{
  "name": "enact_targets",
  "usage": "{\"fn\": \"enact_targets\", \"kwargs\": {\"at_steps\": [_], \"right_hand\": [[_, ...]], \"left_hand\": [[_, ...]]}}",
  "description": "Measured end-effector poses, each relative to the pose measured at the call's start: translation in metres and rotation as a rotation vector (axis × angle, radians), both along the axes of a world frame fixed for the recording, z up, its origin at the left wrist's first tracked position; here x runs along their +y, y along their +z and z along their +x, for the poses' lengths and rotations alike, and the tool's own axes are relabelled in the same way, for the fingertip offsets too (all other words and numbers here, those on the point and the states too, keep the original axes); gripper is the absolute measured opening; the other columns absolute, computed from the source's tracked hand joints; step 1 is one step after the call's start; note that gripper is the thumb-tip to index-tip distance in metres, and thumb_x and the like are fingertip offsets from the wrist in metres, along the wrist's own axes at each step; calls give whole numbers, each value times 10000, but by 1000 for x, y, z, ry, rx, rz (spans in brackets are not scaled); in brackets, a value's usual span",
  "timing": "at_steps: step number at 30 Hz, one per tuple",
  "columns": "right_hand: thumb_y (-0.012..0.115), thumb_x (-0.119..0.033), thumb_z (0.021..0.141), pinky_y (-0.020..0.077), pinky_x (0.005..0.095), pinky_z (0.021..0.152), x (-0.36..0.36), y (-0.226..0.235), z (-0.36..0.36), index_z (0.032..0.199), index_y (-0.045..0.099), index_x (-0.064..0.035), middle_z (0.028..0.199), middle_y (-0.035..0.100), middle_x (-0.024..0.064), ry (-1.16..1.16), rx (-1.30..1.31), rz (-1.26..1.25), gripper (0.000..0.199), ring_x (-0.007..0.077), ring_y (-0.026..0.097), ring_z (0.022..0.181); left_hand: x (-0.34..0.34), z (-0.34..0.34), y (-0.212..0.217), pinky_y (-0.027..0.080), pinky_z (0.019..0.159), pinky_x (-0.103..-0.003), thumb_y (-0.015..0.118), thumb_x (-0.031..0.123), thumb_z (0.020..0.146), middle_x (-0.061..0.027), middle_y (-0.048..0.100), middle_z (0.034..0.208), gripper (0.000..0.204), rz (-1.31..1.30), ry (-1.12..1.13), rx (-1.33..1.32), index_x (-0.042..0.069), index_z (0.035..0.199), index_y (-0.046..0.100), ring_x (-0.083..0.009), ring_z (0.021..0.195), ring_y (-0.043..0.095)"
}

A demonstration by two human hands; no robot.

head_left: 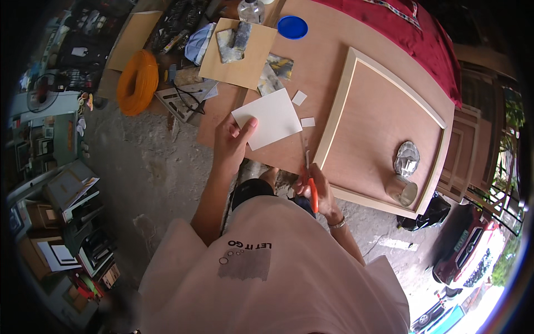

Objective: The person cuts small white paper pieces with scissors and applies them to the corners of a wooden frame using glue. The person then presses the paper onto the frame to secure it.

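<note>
- The left hand (231,142) pinches a white square sheet (268,118) of card or paper by its near-left corner, thumb on top, holding it over the near-left edge of the plywood board (328,61).
- The right hand (314,192) is closed around the orange handles of a pair of scissors (309,178); the blades point away from the person and reach the sheet's near-right edge.
- Judging from this, cutting is under way: two small white offcuts (303,108) already lie on the board just beyond the sheet's right corner, while the sheet itself is mostly whole. How much more is to be trimmed cannot be told.
- Counts: one white sheet, one pair of scissors, two white offcuts.
- On the right half of the board lies one pale wooden frame (340,106), with one metal can (405,190) and one crumpled piece of foil (406,157) inside it, near its near-right corner.
- Toward the far edge lie one blue round lid (292,26), one clear bottle (251,10) and one tan cardboard square (257,53) with a rag on it.
- One coil of orange cord (138,82) sits off the board's left edge.
- One red cloth (423,39) covers the far-right corner.
</note>
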State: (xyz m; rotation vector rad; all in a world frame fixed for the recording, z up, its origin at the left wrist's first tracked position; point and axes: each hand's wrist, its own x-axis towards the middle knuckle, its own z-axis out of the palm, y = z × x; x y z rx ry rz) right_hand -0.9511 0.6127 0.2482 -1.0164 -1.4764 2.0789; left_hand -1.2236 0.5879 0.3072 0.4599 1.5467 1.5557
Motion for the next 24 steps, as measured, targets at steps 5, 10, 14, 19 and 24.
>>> {"fn": "enact_targets", "kwargs": {"at_steps": [5, 10, 14, 19, 24], "right_hand": [[802, -573, 845, 522, 314, 698, 16, 33, -12, 1076, 504, 17, 799, 600, 85, 186, -144, 97, 700, 131, 577, 745], [804, -563, 849, 525, 296, 702, 26, 42, -11, 1064, 509, 18, 811, 614, 80, 165, -112, 117, 685, 118, 585, 754], [798, -566, 853, 502, 286, 674, 28, 46, -10, 1061, 514, 13, 788, 568, 52, 137, -145, 134, 677, 111, 545, 728], [750, -585, 888, 466, 274, 649, 40, 31, -2, 1065, 514, 12, 782, 500, 36, 7, -76, 134, 666, 108, 486, 708], [739, -584, 897, 518, 320, 700, 46, 25, 4, 1103, 500, 26, 843, 575, 85, 46, -178, 133, 687, 142, 586, 774]], "left_hand": [[3, 6, 4, 512, 814, -267, 722, 199, 980, -75, 726, 1018, 321, 8, -62, 16, -51, 1166, 645, -102, 915, 659], [8, 12, 9, 516, 820, -269, 719, 208, 982, -80, 730, 1030, 322, 37, -68, -3, -38, 1179, 654, -104, 918, 662], [7, 13, 8, 522, 821, -270, 740, 191, 961, -75, 730, 1012, 306, 16, -57, -55, -29, 1162, 667, -101, 910, 662], [-11, 18, -5, 570, 777, -279, 767, 149, 925, -66, 727, 974, 234, -194, -231, -252, 0, 1087, 688, -106, 870, 672], [-17, 33, -18, 613, 790, -282, 730, 143, 959, -79, 724, 1027, 282, -48, -134, -369, 31, 1192, 618, -142, 879, 714]]}}
